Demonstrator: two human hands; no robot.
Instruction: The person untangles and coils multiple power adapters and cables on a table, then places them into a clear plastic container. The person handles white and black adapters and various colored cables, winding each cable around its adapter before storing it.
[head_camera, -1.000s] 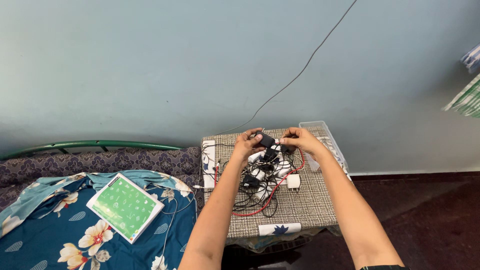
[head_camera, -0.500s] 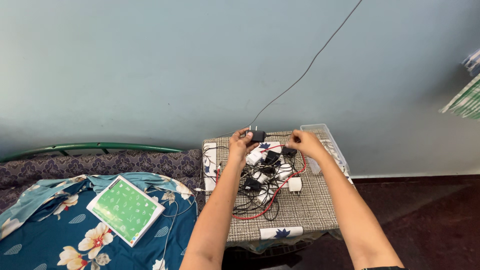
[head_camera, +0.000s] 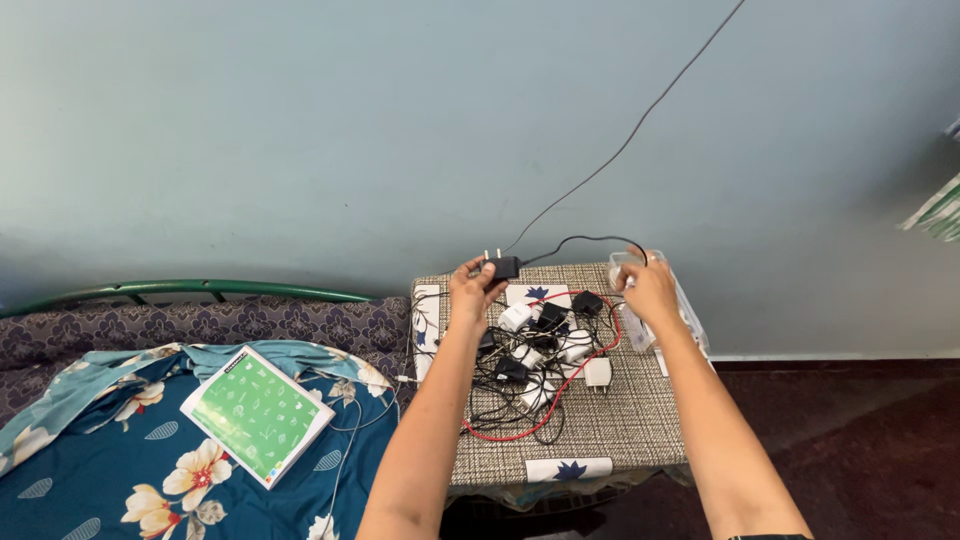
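Green booklet (head_camera: 256, 414) lay on floral bedspread (head_camera: 90, 480), far left. Left hand (head_camera: 470, 290) closed on black charger (head_camera: 503, 267), raised above table's (head_camera: 620, 425) back edge, prongs pointing left. Black cable (head_camera: 585, 240) arched from charger to right hand (head_camera: 650, 290), pinched shut on its far end, over clear plastic box (head_camera: 690, 310). Between hands: heap of chargers (head_camera: 545, 345), red cable (head_camera: 530, 425).

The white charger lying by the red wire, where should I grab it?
Grip the white charger by its two flat side faces, coming straight down from above. It lies flat on the table at the tangle's right edge, with bare cloth beside it, so fingers likely fit there without snagging the red wire.
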